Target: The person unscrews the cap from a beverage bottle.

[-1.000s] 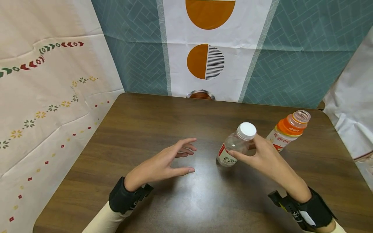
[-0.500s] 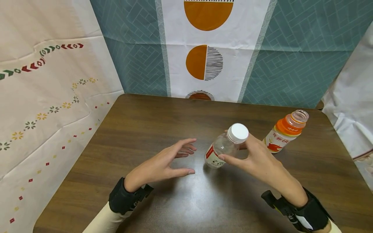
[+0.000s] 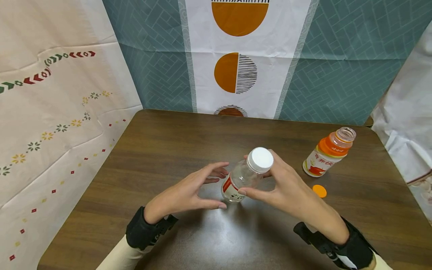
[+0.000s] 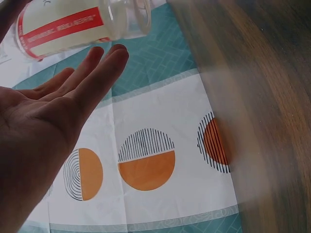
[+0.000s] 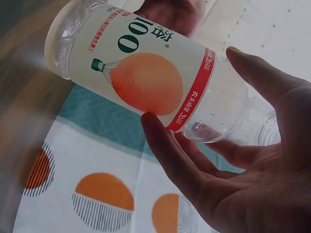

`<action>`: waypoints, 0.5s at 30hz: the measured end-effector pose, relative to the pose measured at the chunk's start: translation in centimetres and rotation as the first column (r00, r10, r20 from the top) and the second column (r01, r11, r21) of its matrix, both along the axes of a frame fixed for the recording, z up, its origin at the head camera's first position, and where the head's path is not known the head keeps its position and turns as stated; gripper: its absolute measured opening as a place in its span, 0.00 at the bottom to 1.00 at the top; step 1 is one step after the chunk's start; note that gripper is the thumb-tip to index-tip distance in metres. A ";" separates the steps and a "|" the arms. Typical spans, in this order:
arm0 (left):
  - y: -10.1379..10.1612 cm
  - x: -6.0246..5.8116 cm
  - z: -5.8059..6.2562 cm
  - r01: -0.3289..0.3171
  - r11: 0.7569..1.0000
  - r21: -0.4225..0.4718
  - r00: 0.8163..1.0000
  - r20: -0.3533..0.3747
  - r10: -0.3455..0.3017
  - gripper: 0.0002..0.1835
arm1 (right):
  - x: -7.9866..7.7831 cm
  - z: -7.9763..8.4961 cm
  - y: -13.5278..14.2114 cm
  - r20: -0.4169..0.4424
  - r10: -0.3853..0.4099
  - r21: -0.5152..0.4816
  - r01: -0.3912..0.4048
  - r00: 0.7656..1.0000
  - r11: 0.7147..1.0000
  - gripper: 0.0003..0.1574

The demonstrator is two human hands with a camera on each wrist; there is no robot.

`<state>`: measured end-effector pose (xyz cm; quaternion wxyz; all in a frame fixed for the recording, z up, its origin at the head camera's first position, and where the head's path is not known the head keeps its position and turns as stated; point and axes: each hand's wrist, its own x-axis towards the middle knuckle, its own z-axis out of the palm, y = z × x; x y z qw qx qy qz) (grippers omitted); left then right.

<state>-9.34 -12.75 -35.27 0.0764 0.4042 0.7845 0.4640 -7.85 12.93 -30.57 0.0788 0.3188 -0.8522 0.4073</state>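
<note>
A clear plastic bottle (image 3: pixel 239 180) with a white cap (image 3: pixel 260 160) leans slightly near the middle of the table. My right hand (image 3: pixel 287 187) grips it around its upper body, thumb at the front and fingers behind. In the right wrist view the bottle's label (image 5: pixel 146 73) shows an orange fruit and a red band. My left hand (image 3: pixel 189 191) is beside the bottle's left side, fingers spread and thumb apart. The left wrist view shows a small gap between those fingertips and the bottle (image 4: pixel 63 29).
An uncapped bottle (image 3: pixel 325 155) with an orange shoulder stands at the right of the wooden table (image 3: pixel 168 138). A small orange cap (image 3: pixel 319 191) lies in front of it, close to my right forearm. Patterned cloths (image 3: pixel 152 67) hang behind and at the sides.
My right hand has moved left with the white-capped bottle, bringing it up to my left hand. The orange cap, hidden before, now shows. My left hand has barely moved.
</note>
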 end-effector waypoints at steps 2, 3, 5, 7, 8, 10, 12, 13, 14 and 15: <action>0.1 0.3 0.8 0.002 1.000 0.004 1.000 0.007 -0.002 0.47 | 0.1 0.1 -0.3 0.008 0.006 -0.003 -0.006 1.000 1.000 0.41; 0.2 0.5 1.2 0.002 1.000 0.001 1.000 0.013 -0.002 0.47 | 0.1 0.2 -0.4 0.012 0.010 -0.005 -0.010 1.000 1.000 0.41; 0.4 0.9 2.1 0.004 1.000 -0.012 1.000 0.024 -0.004 0.46 | 0.2 0.2 -0.8 0.021 0.026 -0.017 -0.025 0.999 1.000 0.41; 0.5 1.2 2.6 0.004 1.000 -0.018 1.000 0.019 -0.004 0.45 | 0.3 0.2 -1.2 0.029 0.038 -0.033 -0.037 0.999 0.999 0.42; 0.5 1.2 2.6 0.000 1.000 -0.024 1.000 0.010 0.000 0.45 | 0.4 0.2 -1.4 0.036 0.044 -0.044 -0.042 0.998 0.998 0.42; 0.5 1.0 2.1 -0.010 0.999 -0.030 1.000 -0.007 0.009 0.43 | 0.5 0.2 -1.9 0.042 0.052 -0.057 -0.050 0.998 0.997 0.42; 0.4 0.7 1.2 -0.021 0.999 -0.025 1.000 -0.021 0.021 0.42 | 0.7 0.2 -2.4 0.040 0.053 -0.062 -0.051 0.998 0.997 0.42; 0.3 0.5 0.7 -0.028 0.999 -0.029 0.999 -0.026 0.027 0.41 | 0.7 0.2 -2.6 0.039 0.056 -0.062 -0.053 0.998 0.997 0.42; 0.2 0.3 0.3 -0.035 0.999 -0.031 0.999 -0.029 0.034 0.41 | 0.7 0.1 -2.7 0.031 0.056 -0.061 -0.054 0.998 0.997 0.42; 0.1 0.2 0.0 -0.038 0.999 -0.031 0.999 -0.033 0.037 0.40 | 0.8 0.1 -2.8 0.025 0.056 -0.056 -0.055 0.998 0.997 0.41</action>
